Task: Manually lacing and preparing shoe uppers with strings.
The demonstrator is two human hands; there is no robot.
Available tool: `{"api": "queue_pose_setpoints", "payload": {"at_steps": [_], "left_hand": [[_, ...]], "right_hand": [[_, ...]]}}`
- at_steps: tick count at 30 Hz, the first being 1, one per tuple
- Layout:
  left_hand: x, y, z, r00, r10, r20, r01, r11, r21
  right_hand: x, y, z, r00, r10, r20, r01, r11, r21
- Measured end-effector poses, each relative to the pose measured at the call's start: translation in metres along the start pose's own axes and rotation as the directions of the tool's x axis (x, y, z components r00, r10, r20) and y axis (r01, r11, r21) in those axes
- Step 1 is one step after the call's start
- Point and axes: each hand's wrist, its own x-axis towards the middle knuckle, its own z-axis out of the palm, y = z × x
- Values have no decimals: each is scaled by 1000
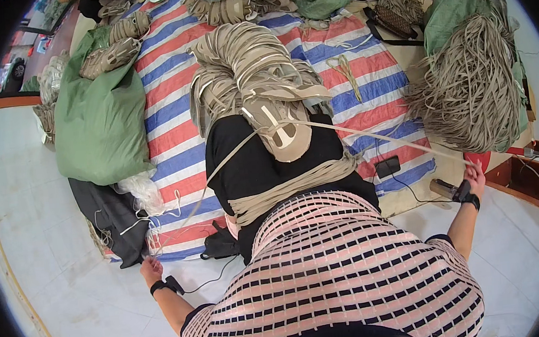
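Observation:
A beige shoe upper lies across my black-clad lap, toe toward me. One long beige shoelace runs through its eyelets and stretches out to both sides. My left hand is held far out at the lower left, its fingers closed on one end of the lace. Far out to the right, my right hand pinches the other end. Beyond the upper, a thick row of stacked beige shoe uppers leans away from me. A bundle of loose laces lies across my waist.
A striped red, white and blue sheet covers the floor. To the left stands a green sack with uppers on top. At right hangs a big heap of laces. A black device with a cable lies nearby. More uppers are piled at the back.

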Motion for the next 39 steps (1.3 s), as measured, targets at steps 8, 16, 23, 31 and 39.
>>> {"api": "queue_pose_setpoints", "payload": {"at_steps": [8, 16, 23, 31, 39], "left_hand": [[3, 35, 128, 728, 623, 285, -672, 570, 472], [-156, 3, 438, 135, 498, 856, -991, 59, 122], [-208, -41, 520, 171, 241, 955, -985, 3, 175], [-209, -47, 538, 326, 282, 903, -912, -156, 378], [-186, -64, 537, 279, 172, 945, -958, -21, 287]], "right_hand": [[18, 8, -95, 946, -170, -277, 99, 962, -253], [35, 101, 82, 967, -140, 211, 190, 952, -239], [-147, 259, 318, 382, 421, 823, 521, 637, -568], [-190, 326, 333, 61, 110, 992, 997, 35, -66], [-189, 341, 317, 273, 203, 940, 906, 275, -322]]}}
